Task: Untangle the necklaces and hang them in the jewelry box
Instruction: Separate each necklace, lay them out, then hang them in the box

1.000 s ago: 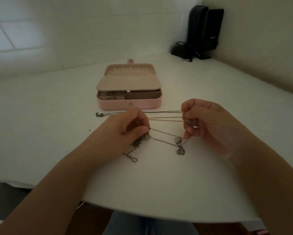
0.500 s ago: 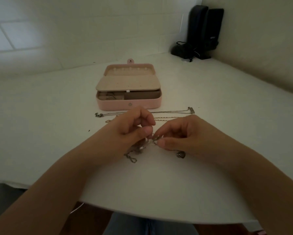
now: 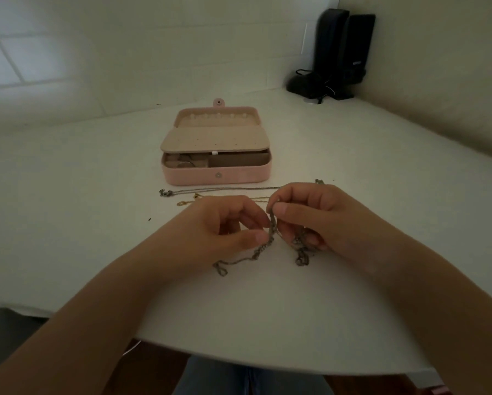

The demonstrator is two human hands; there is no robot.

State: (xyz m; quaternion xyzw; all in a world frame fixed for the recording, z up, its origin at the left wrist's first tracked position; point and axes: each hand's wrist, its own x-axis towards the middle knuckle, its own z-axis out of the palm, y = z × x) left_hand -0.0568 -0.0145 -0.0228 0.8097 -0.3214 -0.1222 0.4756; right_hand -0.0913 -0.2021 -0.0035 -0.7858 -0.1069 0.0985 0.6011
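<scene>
- Clearly the left hand (image 3: 225,223) pinches the dull grey twisted metal chain (image 3: 272,226) between thumb and curled fingers at its lower part; from there one end trails down and left onto the white table (image 3: 68,209), ending in a small loop.
- Between the hands the chain runs nearly upright, its long axis tilted slightly from lower left to upper right.
- The right hand (image 3: 313,215) pinches the top of that upright stretch, and more chain with a clasp hangs below its fingers.
- The chain looks light, limp and snag-prone; I would take it beside the knot and tease, not pull.
- Beyond both hands lie a straight thin silver chain (image 3: 225,189) and a gold one (image 3: 188,201), running left to right, then the open pink rectangular jewelry box (image 3: 216,175).
</scene>
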